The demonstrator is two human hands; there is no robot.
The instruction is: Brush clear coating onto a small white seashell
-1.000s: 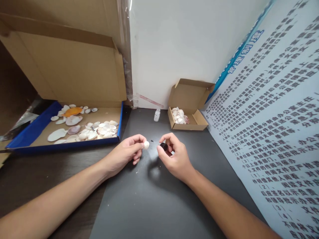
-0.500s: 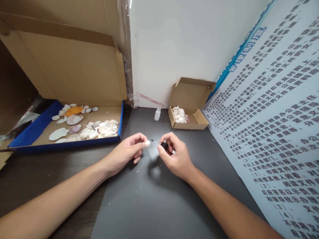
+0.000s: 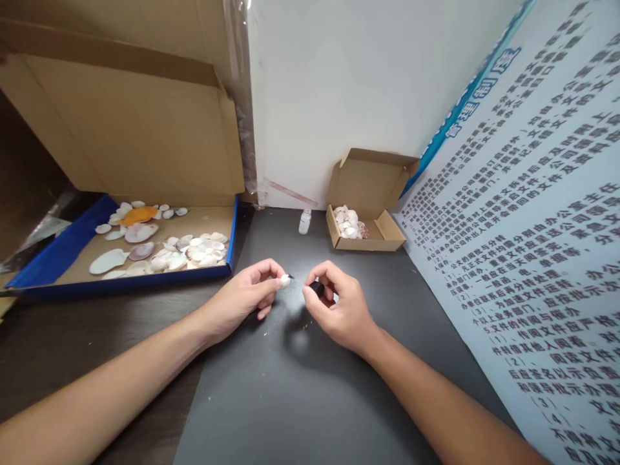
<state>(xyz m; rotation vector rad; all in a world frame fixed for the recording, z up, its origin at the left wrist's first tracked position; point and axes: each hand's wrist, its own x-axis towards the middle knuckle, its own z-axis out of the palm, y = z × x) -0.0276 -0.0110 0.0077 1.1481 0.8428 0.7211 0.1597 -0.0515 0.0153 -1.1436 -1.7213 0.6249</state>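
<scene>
Between thumb and fingers, my left hand (image 3: pixel 259 287) pinches a small white shell (image 3: pixel 285 281). My right hand (image 3: pixel 339 303) is closed on a black cap (image 3: pixel 317 289), to the right of the shell. A dark brush tip (image 3: pixel 290 276) shows at the shell's right edge; its thin stem toward the cap is too faint to make out. Behind the hands stands a small clear bottle (image 3: pixel 305 222) with a white label and no cap on it.
An open blue-edged cardboard box (image 3: pixel 116 279) at the left holds many shells and an orange one (image 3: pixel 139 215). A smaller open carton (image 3: pixel 368 245) with shells stands at the back right. A printed board (image 3: pixel 523 213) leans along the right side of the grey mat (image 3: pixel 290 413).
The black cap has moved slightly left and down with my right hand. The dark tip now meets the shell's edge, where a gap showed before. The view has shifted slightly.
</scene>
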